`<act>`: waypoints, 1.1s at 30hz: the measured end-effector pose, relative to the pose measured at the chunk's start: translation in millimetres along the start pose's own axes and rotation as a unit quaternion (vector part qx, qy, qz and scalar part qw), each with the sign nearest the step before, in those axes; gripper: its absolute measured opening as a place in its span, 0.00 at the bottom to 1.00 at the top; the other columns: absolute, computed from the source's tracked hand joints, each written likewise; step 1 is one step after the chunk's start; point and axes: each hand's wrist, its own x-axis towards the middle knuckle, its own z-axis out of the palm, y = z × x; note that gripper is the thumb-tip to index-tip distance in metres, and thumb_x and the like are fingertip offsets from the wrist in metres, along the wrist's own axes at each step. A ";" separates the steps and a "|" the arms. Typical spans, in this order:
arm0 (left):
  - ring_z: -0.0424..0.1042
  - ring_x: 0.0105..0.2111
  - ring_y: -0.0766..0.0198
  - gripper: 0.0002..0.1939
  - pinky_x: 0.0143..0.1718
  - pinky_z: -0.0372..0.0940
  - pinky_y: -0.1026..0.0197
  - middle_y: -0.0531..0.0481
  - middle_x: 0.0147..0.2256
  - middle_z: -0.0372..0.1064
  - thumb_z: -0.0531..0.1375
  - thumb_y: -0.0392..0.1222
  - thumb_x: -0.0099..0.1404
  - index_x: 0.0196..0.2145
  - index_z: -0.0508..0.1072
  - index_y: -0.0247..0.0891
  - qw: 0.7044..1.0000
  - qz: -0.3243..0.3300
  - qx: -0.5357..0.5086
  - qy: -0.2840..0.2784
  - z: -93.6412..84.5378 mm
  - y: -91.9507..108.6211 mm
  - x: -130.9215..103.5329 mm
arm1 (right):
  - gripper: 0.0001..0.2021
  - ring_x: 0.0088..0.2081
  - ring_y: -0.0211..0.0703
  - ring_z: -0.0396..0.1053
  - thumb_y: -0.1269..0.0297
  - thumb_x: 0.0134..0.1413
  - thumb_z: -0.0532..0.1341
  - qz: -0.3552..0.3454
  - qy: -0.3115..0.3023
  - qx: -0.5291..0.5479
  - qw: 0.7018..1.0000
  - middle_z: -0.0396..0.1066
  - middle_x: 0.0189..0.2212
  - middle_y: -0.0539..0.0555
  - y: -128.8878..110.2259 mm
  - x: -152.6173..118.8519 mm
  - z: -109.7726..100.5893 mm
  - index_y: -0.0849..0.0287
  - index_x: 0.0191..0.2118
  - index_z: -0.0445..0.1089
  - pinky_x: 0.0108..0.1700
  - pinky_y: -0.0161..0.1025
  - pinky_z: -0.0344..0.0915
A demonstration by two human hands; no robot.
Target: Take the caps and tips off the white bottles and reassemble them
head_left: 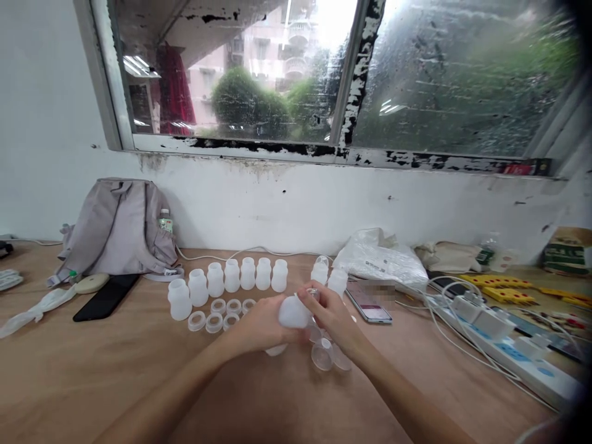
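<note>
Near the middle of the table, my left hand (263, 324) is wrapped round a white translucent bottle (292, 313) that lies tilted. My right hand (326, 305) closes its fingers at the bottle's right end, on a small clear piece (313, 293). Behind and left stands a curved row of open white bottles (215, 280), with several white rings (214, 322) lying in front of it. Two more bottles (337, 282) stand behind my right hand, one with a clear top. Clear domed caps (322, 354) lie below that hand. Another white piece shows partly under my left hand.
A grey backpack (115, 228) and a black phone (106, 297) are at the left. Toward the right are a lit phone (369, 302), a plastic bag (382, 259), a power strip (504, 345) with loose cables, and yellow parts (502, 288). A wall and window rise behind.
</note>
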 end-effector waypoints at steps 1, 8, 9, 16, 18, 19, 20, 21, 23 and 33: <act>0.65 0.31 0.63 0.11 0.30 0.57 0.64 0.54 0.31 0.67 0.58 0.47 0.51 0.33 0.69 0.40 0.998 0.001 -0.052 -0.020 -0.9 3.1 -1.6 | 0.17 0.17 0.31 0.50 0.49 0.46 0.56 -0.004 0.009 0.012 1.000 0.52 0.15 0.44 -4.4 2.4 2.9 0.60 0.24 0.61 0.17 0.31 0.47; 0.62 0.20 0.68 0.11 0.21 0.55 0.65 0.54 0.24 0.63 0.58 0.45 0.50 0.30 0.66 0.38 0.933 -0.110 -0.322 -0.115 -13.1 7.2 -10.5 | 0.17 0.16 0.30 0.49 0.52 0.46 0.57 -0.051 -0.006 0.094 0.994 0.50 0.14 0.44 -27.7 11.2 11.4 0.59 0.19 0.55 0.16 0.29 0.45; 0.62 0.19 0.68 0.13 0.21 0.56 0.65 0.54 0.23 0.62 0.58 0.47 0.50 0.32 0.65 0.37 0.912 -0.114 -0.365 -0.146 -13.7 3.4 -9.9 | 0.16 0.15 0.30 0.49 0.52 0.47 0.57 -0.047 -0.028 0.114 0.992 0.52 0.14 0.44 -29.6 12.3 12.5 0.59 0.21 0.56 0.15 0.29 0.45; 0.54 0.11 0.72 0.28 0.13 0.50 0.67 0.60 0.15 0.49 0.49 0.64 0.48 0.35 0.60 0.36 0.793 -0.095 -0.562 -0.214 -7.3 -30.5 0.3 | 0.23 0.19 0.31 0.55 0.45 0.37 0.59 -0.079 -0.126 0.227 0.962 0.61 0.21 0.47 -17.2 32.7 16.1 0.58 0.36 0.62 0.18 0.29 0.50; 0.52 0.10 0.72 0.30 0.12 0.49 0.67 0.61 0.15 0.48 0.48 0.67 0.47 0.35 0.60 0.37 0.798 -0.093 -0.557 -0.211 -7.9 -32.1 -0.2 | 0.25 0.20 0.31 0.55 0.46 0.36 0.61 -0.074 -0.131 0.222 0.963 0.61 0.23 0.47 -3.5 41.8 15.9 0.57 0.39 0.61 0.19 0.29 0.50; 0.54 0.10 0.71 0.30 0.12 0.50 0.67 0.60 0.15 0.50 0.49 0.67 0.46 0.35 0.61 0.37 0.804 -0.089 -0.542 -0.228 -8.7 -31.0 -1.2 | 0.24 0.20 0.32 0.55 0.48 0.35 0.62 -0.067 -0.137 0.210 0.966 0.61 0.23 0.47 3.8 46.3 15.7 0.57 0.39 0.61 0.19 0.29 0.51; 0.57 0.11 0.69 0.30 0.13 0.52 0.66 0.58 0.15 0.53 0.52 0.66 0.45 0.35 0.61 0.36 0.809 -0.084 -0.523 -0.254 -9.6 -29.0 -2.3 | 0.23 0.20 0.32 0.55 0.50 0.35 0.63 -0.056 -0.145 0.198 0.968 0.61 0.22 0.46 10.7 50.4 15.3 0.57 0.38 0.62 0.20 0.29 0.51; 0.60 0.13 0.67 0.30 0.14 0.54 0.65 0.56 0.17 0.56 0.55 0.63 0.44 0.36 0.62 0.35 0.814 -0.077 -0.503 -0.281 -10.3 -26.5 -3.3 | 0.22 0.20 0.32 0.55 0.52 0.35 0.64 -0.045 -0.153 0.190 0.969 0.61 0.21 0.46 16.6 53.9 14.6 0.57 0.38 0.62 0.20 0.30 0.51; 0.64 0.17 0.65 0.29 0.17 0.58 0.63 0.53 0.20 0.61 0.60 0.57 0.43 0.37 0.64 0.33 0.825 -0.060 -0.475 -0.300 -11.1 -21.1 -4.7 | 0.19 0.20 0.32 0.55 0.54 0.37 0.63 -0.029 -0.149 0.189 0.970 0.60 0.19 0.45 24.1 58.9 12.0 0.58 0.36 0.64 0.21 0.30 0.51; 0.69 0.30 0.58 0.16 0.31 0.60 0.60 0.51 0.30 0.68 0.56 0.50 0.53 0.37 0.67 0.39 0.995 -0.050 0.024 -0.088 -23.4 -11.8 0.2 | 0.20 0.16 0.30 0.51 0.45 0.47 0.53 0.017 -0.061 0.159 0.985 0.55 0.14 0.44 3.8 57.6 -18.6 0.60 0.24 0.62 0.16 0.29 0.46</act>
